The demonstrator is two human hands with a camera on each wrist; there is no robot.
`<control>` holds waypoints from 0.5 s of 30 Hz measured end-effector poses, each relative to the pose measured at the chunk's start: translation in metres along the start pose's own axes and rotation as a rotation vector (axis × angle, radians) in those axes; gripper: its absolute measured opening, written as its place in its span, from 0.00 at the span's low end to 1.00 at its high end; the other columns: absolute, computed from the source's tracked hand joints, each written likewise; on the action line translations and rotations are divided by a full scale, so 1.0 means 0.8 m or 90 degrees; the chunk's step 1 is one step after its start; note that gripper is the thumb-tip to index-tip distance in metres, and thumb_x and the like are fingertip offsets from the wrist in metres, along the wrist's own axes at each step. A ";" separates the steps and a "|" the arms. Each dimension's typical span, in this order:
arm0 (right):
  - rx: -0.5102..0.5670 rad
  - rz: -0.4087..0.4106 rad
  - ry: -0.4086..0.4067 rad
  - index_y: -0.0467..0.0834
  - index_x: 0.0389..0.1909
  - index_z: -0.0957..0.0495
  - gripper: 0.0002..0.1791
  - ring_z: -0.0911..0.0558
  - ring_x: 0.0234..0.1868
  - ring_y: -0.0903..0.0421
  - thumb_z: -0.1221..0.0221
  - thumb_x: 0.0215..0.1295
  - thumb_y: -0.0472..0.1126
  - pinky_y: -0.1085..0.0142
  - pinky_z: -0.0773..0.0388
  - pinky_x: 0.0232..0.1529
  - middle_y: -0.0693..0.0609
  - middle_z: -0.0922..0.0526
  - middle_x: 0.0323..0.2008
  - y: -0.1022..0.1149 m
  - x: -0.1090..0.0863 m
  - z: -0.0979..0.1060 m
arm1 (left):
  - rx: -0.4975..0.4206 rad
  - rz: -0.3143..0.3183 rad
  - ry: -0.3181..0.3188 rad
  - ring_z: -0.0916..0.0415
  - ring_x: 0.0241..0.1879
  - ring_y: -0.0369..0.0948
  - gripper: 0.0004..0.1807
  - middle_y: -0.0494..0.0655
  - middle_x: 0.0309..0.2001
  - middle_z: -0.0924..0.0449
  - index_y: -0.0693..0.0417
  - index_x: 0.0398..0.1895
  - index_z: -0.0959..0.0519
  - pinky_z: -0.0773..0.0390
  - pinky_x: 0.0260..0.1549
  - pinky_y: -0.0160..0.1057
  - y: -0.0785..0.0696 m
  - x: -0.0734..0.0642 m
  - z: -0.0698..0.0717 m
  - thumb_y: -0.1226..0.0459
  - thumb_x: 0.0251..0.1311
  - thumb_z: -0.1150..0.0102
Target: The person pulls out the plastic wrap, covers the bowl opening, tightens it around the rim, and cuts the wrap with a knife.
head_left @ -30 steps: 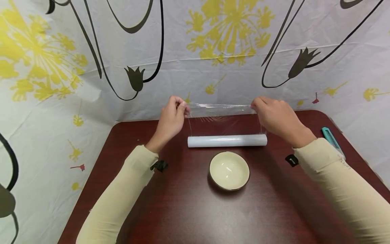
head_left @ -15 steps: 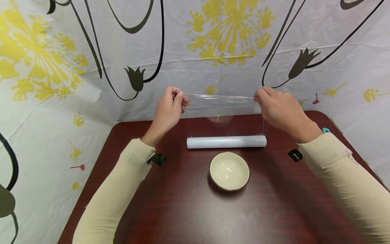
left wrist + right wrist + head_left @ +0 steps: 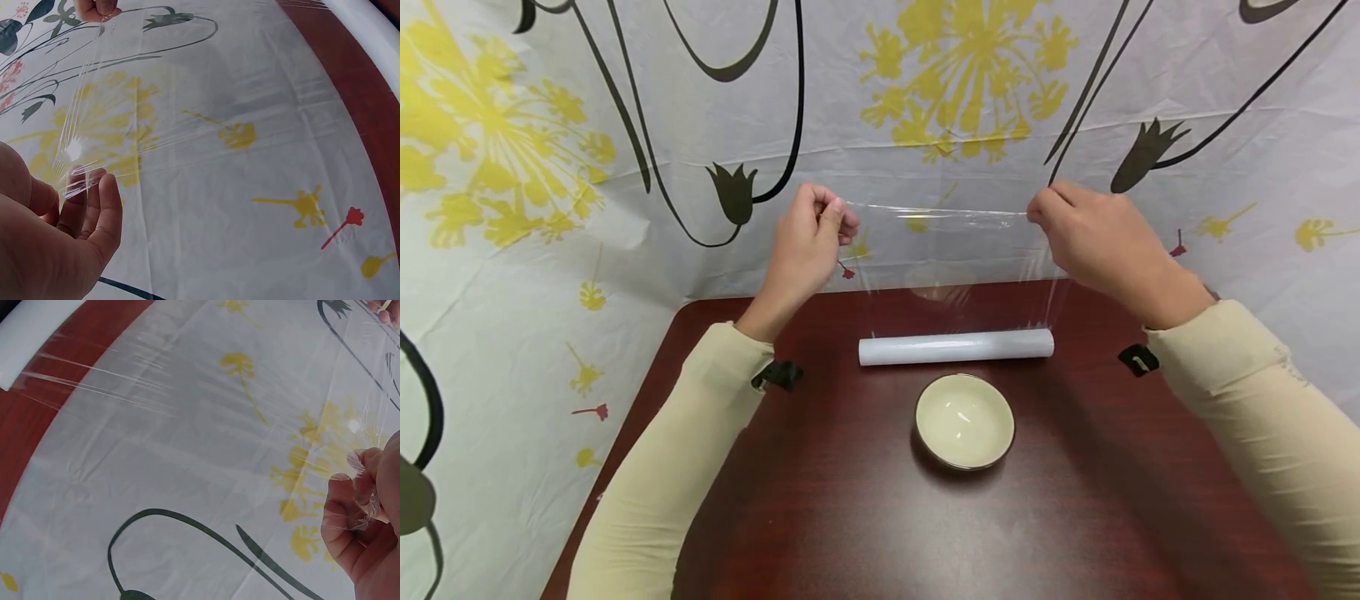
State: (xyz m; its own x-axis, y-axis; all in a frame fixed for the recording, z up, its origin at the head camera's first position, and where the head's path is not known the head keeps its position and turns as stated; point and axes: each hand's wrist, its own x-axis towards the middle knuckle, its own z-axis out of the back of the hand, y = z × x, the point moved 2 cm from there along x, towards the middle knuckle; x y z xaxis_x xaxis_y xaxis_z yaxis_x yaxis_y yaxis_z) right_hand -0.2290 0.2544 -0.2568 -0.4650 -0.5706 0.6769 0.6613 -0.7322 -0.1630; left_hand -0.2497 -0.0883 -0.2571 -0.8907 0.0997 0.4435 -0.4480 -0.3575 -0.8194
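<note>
A sheet of clear plastic wrap (image 3: 955, 250) stretches upward from a white roll (image 3: 957, 347) lying across the table. My left hand (image 3: 805, 237) pinches the sheet's upper left corner between thumb and fingers. At the upper right corner, my right hand (image 3: 1101, 242) grips the film, which is bunched at the fingertips in the right wrist view. Taut creases run between both hands along the top edge. In front of the roll sits a cream bowl (image 3: 965, 421) with a dark rim, its inside bare.
The dark red table (image 3: 880, 533) ends at the back against a white patterned cloth (image 3: 880, 100) that hangs behind and at both sides. Black straps sit near both wrists. The right forearm covers the table's right side.
Both hands have risen and moved slightly apart, drawing more film off the roll. The roll has barely shifted. The teal cutter at the right is now hidden behind the right arm.
</note>
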 end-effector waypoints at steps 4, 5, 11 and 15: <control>-0.002 0.011 -0.018 0.32 0.40 0.20 0.04 0.22 0.20 0.36 0.37 0.78 0.29 0.38 0.24 0.20 0.38 0.18 0.32 -0.002 0.009 0.008 | -0.020 -0.004 -0.007 0.14 0.42 0.46 0.07 0.59 0.44 0.14 0.65 0.51 0.28 0.12 0.48 0.39 -0.008 0.005 0.004 0.68 0.88 0.53; -0.003 0.012 -0.020 0.32 0.40 0.20 0.04 0.21 0.20 0.36 0.37 0.79 0.30 0.38 0.24 0.20 0.38 0.18 0.32 -0.002 0.011 0.010 | -0.025 -0.005 -0.007 0.14 0.43 0.46 0.07 0.59 0.44 0.14 0.65 0.51 0.28 0.12 0.48 0.39 -0.009 0.006 0.005 0.68 0.88 0.53; -0.016 0.014 -0.021 0.31 0.41 0.20 0.04 0.20 0.21 0.36 0.37 0.79 0.29 0.38 0.24 0.20 0.38 0.18 0.33 0.000 0.020 0.022 | -0.020 -0.024 -0.005 0.15 0.44 0.46 0.08 0.57 0.44 0.15 0.64 0.51 0.28 0.13 0.50 0.39 -0.018 0.009 0.011 0.66 0.88 0.54; -0.012 0.036 -0.027 0.31 0.42 0.19 0.03 0.22 0.20 0.38 0.37 0.78 0.29 0.42 0.27 0.17 0.38 0.19 0.33 0.006 0.019 0.031 | -0.021 -0.036 -0.008 0.14 0.43 0.45 0.07 0.57 0.43 0.14 0.63 0.50 0.28 0.12 0.49 0.39 -0.024 0.004 0.015 0.67 0.88 0.52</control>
State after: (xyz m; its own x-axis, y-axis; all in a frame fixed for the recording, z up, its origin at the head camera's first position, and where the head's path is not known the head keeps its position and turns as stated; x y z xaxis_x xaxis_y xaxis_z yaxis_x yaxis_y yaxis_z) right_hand -0.2183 0.2519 -0.2293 -0.4025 -0.5951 0.6956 0.6741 -0.7068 -0.2146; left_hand -0.2428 -0.0925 -0.2359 -0.8626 0.1068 0.4944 -0.5006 -0.3209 -0.8040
